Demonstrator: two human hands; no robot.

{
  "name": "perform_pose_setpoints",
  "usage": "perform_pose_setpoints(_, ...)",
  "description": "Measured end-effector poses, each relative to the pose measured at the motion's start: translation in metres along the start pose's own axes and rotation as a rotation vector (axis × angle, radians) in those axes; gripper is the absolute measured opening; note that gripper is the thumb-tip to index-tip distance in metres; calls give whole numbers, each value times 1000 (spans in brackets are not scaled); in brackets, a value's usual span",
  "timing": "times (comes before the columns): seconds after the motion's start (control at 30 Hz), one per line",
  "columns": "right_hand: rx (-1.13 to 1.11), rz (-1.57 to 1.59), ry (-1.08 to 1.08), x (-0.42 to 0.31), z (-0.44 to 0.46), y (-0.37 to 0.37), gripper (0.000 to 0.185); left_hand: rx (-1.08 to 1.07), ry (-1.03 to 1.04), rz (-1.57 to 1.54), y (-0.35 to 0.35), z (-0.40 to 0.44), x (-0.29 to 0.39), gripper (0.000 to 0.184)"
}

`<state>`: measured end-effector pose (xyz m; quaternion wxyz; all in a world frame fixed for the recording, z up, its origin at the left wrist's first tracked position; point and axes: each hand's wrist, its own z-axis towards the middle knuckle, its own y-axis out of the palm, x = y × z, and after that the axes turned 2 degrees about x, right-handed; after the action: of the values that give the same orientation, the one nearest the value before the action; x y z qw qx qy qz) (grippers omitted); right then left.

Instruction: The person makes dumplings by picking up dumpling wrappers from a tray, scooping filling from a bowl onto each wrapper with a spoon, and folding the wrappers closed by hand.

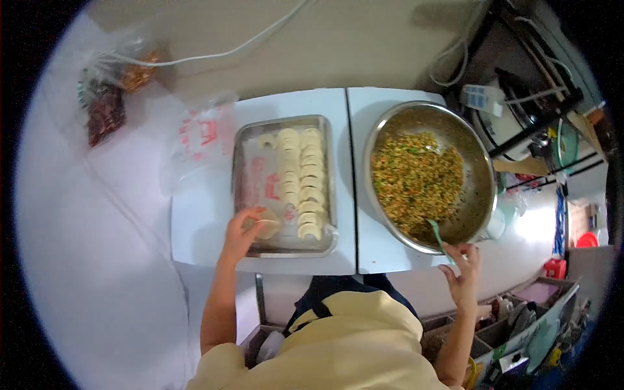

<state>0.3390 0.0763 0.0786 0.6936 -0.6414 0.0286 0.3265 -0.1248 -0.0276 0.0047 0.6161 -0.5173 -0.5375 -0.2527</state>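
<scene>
Holding a pale dough wrapper (268,226) in the left hand (242,235), over the near left part of a metal tray (328,143). Thumb and fingers clamped on the wrapper's edge; cannot tell whether anything lies inside it. Just to the right, crescent dumplings (311,195) in two close columns, the right one reaching nearer the body, plus another at the far end of the left column, just beside it. Beneath them, clear film with red print (260,175) lining the tray. Right of the tray, across a dark seam in the white tabletop (208,240), a big steel bowl (480,188) with chopped green-and-orange filling (416,179) heaped toward its left side. At the bowl's near rim, the right hand (463,263) with thumb and fingers closed on a green utensil (435,231), far end at the filling, exact shape unclear. Left of the tray, a plastic bag with red print (201,140); farther up left, a clear bag with dark red contents (107,117).
</scene>
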Motion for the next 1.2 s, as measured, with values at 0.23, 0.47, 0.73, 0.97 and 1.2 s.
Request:
perform_pose_setpoints(0.23,51,61,-65,-4,19,8,34,106,-219,-1146,41,-8,28,11)
perform_pose_setpoints(0.47,232,177,22,21,16,24,15,-214,-468,-1743,112,-23,59,19)
perform_pose_setpoints(0.73,255,819,383,9,24,31,14,-105,-552,-1647,160,-24,95,23)
perform_pose_setpoints(0.97,58,770,355,9,21,29,14,-82,-552,-1553,162,-21,112,27)
perform_pose_setpoints(1.2,-17,763,406,-4,11,27,17,-203,-498,-1647,162,-19,88,26)
